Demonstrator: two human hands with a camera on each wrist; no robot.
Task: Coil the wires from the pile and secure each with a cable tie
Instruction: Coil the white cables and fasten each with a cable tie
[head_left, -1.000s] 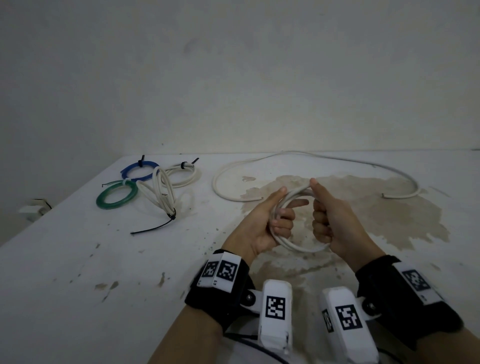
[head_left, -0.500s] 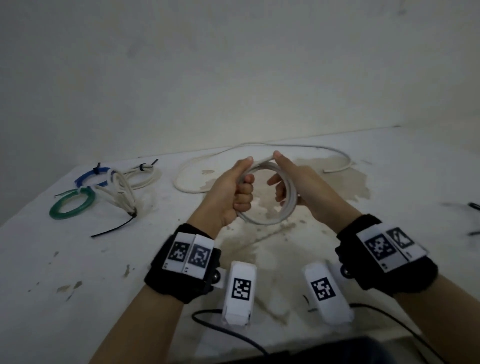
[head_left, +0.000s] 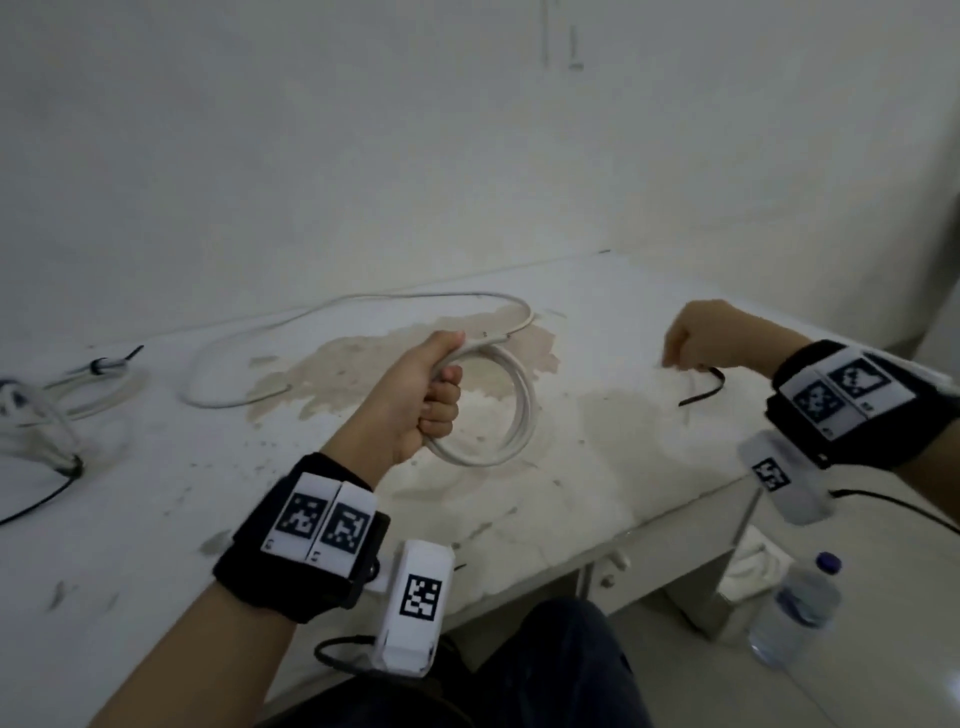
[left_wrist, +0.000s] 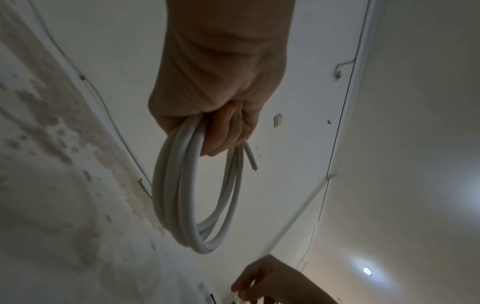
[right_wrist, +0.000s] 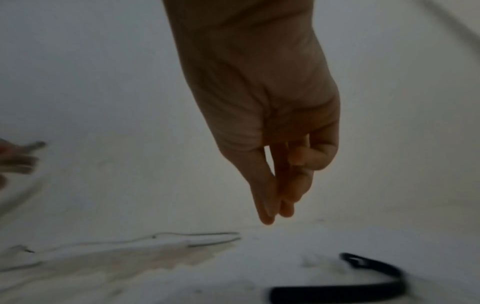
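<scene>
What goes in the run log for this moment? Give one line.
left hand: grips white wire coil | right hand: empty, above black cable tie | coil: untied | loose white wire: on table

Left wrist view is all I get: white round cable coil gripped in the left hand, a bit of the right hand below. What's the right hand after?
Observer: The right hand is over a black plastic cable tie lying on the white table. Its fingertips are above the tie, not touching it.
Operator: Any finished coils?
Observer: Yes, on the table far left of the white round cable coil: white wire coils bound with black ties.
</scene>
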